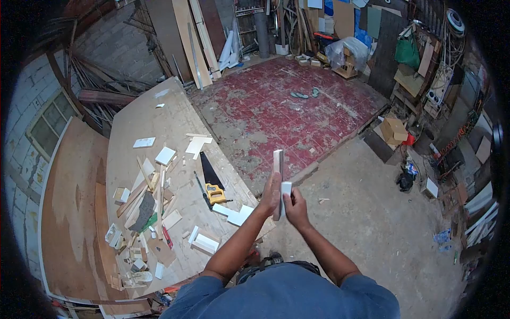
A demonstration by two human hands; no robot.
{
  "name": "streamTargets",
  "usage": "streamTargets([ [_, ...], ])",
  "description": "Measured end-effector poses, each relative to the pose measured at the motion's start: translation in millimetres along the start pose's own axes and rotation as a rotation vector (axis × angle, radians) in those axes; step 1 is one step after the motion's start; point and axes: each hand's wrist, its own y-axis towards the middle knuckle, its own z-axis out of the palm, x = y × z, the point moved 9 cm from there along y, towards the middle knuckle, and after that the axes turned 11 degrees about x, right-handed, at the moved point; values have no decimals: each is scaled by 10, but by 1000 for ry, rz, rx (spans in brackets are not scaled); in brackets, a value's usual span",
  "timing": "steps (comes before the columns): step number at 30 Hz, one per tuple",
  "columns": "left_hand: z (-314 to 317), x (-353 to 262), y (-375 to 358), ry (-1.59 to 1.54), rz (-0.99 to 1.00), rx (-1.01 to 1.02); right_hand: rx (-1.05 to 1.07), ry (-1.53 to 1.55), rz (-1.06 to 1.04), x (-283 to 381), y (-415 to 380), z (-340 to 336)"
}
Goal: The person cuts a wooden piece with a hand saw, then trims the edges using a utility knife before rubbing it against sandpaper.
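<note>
My left hand (pixel 272 192) is closed round a long narrow wooden strip (pixel 278 161) that stands upright in front of me. In my right hand (pixel 296 207) is a shorter white block (pixel 286 190), gripped with the thumb across its face. The two pieces are side by side, close together; whether they touch is hard to tell. Both hands are over the floor just past the right edge of the worktable (pixel 180 114). Nearest to them on the table lie white board pieces (pixel 234 213) and a handsaw (pixel 213 181) with a yellow handle.
Wood offcuts (pixel 146 199), a red-handled tool (pixel 168 237) and a white-framed piece (pixel 204 242) litter the table. Beyond are a red tiled floor (pixel 287 111) with sandals (pixel 305 94), a cardboard box (pixel 393 131) and a black bag (pixel 405 179) on the right.
</note>
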Motion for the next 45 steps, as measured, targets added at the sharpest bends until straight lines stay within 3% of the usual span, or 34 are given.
streamTargets([
  [2, 242, 95, -157, -54, -91, 144, -39, 11, -35, 153, 381, -282],
  [6, 277, -30, -154, -46, 52, 120, -185, 192, -136, 226, 500, -369],
  [7, 186, -18, -103, -58, 23, 132, -160, -9, -152, 307, 341, -283],
  [9, 13, -24, -37, -66, -1, 132, -22, 55, -65, 194, 5, 83],
  [12, -129, 221, -12, -237, -101, 53, -5, -2, -90, 265, 39, 84],
  [13, -19, 261, -64, -240, -103, 49, -127, -77, -167, 477, 211, -101],
  [15, 149, -4, -214, 138, 161, -9, -84, 116, -41, 308, 664, -325],
  [16, 239, 120, -274, -14, 24, 50, -81, 116, -41, 303, 654, -313],
  [18, 146, 132, -163, -27, 72, 55, -219, 78, -183, 451, 573, -373],
  [19, 61, 79, -63, -39, 124, 60, -150, 12, -154, 293, 438, -198],
  [20, -36, -281, -94, -106, 19, 49, -120, -4, -149, 183, 162, 21],
  [21, -214, -49, 65, -60, 68, 16, -89, -20, -143, 134, -5, 193],
  [23, -258, -151, 50, -164, 27, 57, -70, -9, -167, 318, 18, 179],
  [25, -57, -211, -121, -16, 29, 80, -113, -40, -256, 480, 283, -37],
  [26, 81, -114, -205, 31, 57, 130, -70, 11, -153, 428, 559, -214],
  [27, 149, -195, -275, 131, 252, -8, -28, 64, -55, 372, 738, -311],
  [30, 106, -209, -274, 34, 207, -51, -141, -6, -173, 590, 592, -311],
  [31, 3, -260, -225, -27, 143, -8, -109, -30, -185, 271, 460, -121],
  [33, -153, -220, -148, -86, 79, 28, 26, 14, -104, 249, 22, 251],
  [35, -317, 82, -37, -252, -42, -13, 31, 8, -98, 195, 114, 253],
  [36, -230, 89, -54, -169, -39, 92, 30, 0, -83, 163, 159, 217],
  [37, -117, 135, -112, -174, -44, 93, -121, -61, -264, 451, 356, -2],
  [38, 5, 11, -180, -15, 116, 51, -179, -54, -229, 502, 569, -184],
  [39, 78, -164, -240, 148, 280, 11, -154, 50, -284, 675, 764, -312],
  [41, 139, -382, -379, 226, 239, 111, -66, 371, -110, 348, 1132, -460],
  [43, 104, -243, -454, 322, 38, 143, -96, 597, -113, 463, 1172, -556],
  [45, -28, -83, -429, 264, 62, 88, -59, 674, -86, 478, 1096, -569],
])
